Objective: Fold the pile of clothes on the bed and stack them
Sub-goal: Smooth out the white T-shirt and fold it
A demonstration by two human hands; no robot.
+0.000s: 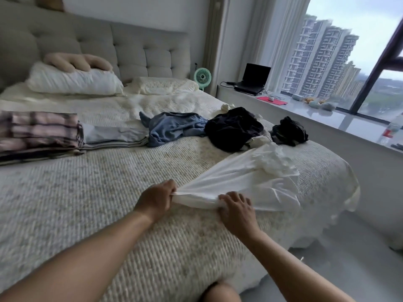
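While both hands — left hand (156, 198), right hand (236, 211) — grip the white garment (250, 173), it stretches across the bed (87, 203).

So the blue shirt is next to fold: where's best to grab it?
Probably at the far-left tip of the blue shirt, where a narrow end sticks up clear of the bed. Come from the left, near the folded stack; its right edge touches the black heap.
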